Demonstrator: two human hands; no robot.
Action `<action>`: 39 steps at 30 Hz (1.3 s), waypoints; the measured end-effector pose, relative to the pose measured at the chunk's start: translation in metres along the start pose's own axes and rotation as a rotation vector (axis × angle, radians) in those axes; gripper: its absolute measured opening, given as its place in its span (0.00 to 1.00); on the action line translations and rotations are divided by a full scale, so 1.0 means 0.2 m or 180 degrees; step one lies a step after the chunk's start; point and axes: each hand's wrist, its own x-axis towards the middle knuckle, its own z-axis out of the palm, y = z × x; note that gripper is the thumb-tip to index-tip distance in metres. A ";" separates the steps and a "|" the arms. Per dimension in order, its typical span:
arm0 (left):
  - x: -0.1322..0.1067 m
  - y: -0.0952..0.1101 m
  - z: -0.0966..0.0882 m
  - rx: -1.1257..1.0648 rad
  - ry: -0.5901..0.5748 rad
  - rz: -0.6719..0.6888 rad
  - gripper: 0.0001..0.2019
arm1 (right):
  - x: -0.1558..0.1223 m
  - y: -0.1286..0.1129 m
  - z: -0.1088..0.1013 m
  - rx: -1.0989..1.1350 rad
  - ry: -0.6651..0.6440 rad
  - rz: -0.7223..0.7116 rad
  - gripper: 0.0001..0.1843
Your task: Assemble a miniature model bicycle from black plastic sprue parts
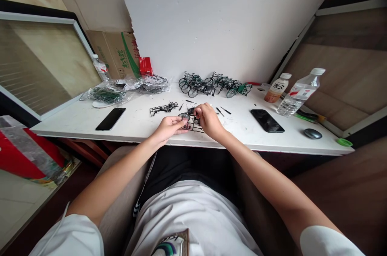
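Near the table's front edge, my left hand [169, 128] grips a black plastic parts frame [196, 128] between thumb and fingers. A small black model wheel [184, 116] shows at that frame's upper left. My right hand [208, 119] is closed at the frame's right side, fingertips pinched together; what lies in the pinch is too small to make out. Just behind the fingers is a dark round part [191, 110]. Another black parts frame [163, 108] lies flat to the left. Several thin tools, one a dark-handled one [225, 110], rest to the right.
Several assembled model bicycles [211, 84] stand at the back before a white board [223, 26]. Plastic-bagged parts [105, 94] lie back left. Phones [111, 119] [267, 120] flank the hands. Two bottles [278, 87] [300, 92], a mouse [313, 133] and a green lid [344, 142] are right.
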 end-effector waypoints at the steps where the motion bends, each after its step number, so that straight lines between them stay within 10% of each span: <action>1: 0.00 0.00 0.00 -0.0022 0.0044 -0.0014 0.18 | 0.00 -0.01 -0.01 0.0161 0.0146 0.0084 0.23; 11: 0.15 -0.04 -0.20 -0.0543 0.0897 0.0307 0.11 | -0.02 0.23 0.01 0.0306 0.0406 0.0674 0.19; 24: 0.17 -0.06 -0.22 -0.0649 0.0683 0.0294 0.14 | -0.08 0.34 0.07 -0.0022 -0.0147 0.1062 0.16; 30: 0.14 -0.04 -0.20 -0.0499 0.0605 0.0313 0.17 | -0.04 0.26 0.03 -0.0065 0.0869 0.0391 0.16; 39: 0.07 0.11 -0.17 0.0010 0.0350 0.0530 0.23 | -0.05 0.05 0.04 -0.0236 0.0228 -0.0634 0.20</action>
